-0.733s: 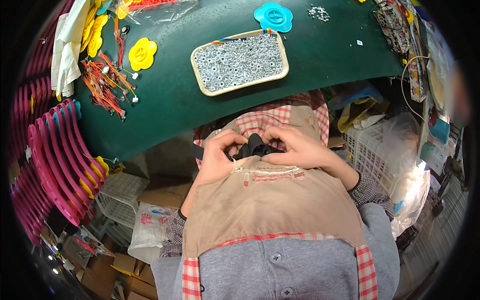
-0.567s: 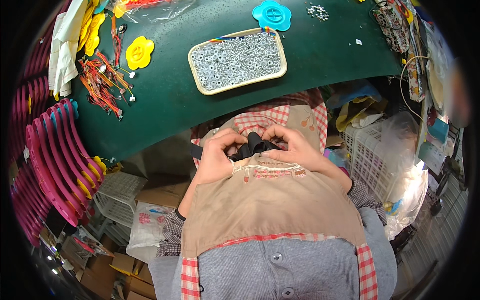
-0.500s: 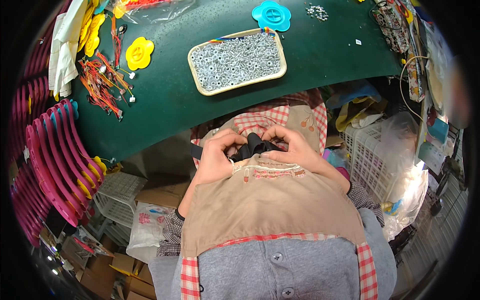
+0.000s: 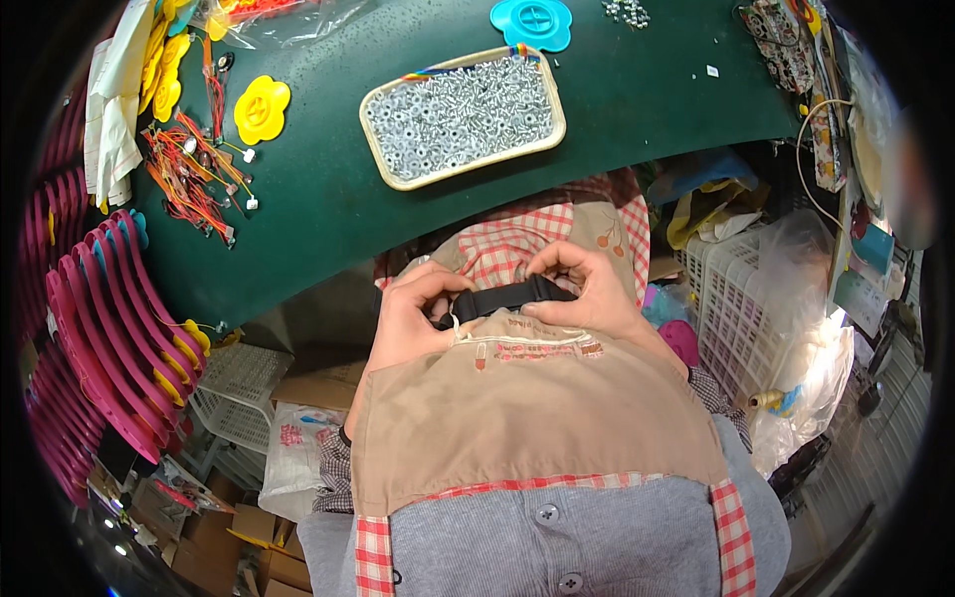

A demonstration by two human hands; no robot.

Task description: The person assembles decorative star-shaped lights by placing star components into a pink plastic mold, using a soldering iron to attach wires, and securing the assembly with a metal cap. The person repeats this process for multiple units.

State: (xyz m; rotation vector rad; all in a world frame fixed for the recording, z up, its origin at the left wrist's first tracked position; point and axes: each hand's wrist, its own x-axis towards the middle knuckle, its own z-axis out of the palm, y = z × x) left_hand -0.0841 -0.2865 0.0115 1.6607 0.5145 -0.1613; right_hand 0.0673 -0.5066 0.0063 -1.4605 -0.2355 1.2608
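Both hands pinch one black strap [image 4: 509, 296] over the lap: left hand [image 4: 410, 320] curled on its left end, right hand [image 4: 580, 292] gripping its right end, wrists bent inward.

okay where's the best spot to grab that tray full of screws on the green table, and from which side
Grip the screw tray by its raised cream rim at the two short ends, coming down from above. It is a shallow rounded rectangle lying flat and heaped with loose screws, so a level two-handed lift seems safest.

Materials and finishes
Matt black plastic part [image 4: 509, 297]; soft beige cloth apron [image 4: 537, 418]; shiny metal screws [image 4: 460, 111] in smooth cream tray [image 4: 383, 179]; matt green tabletop [image 4: 637, 90].
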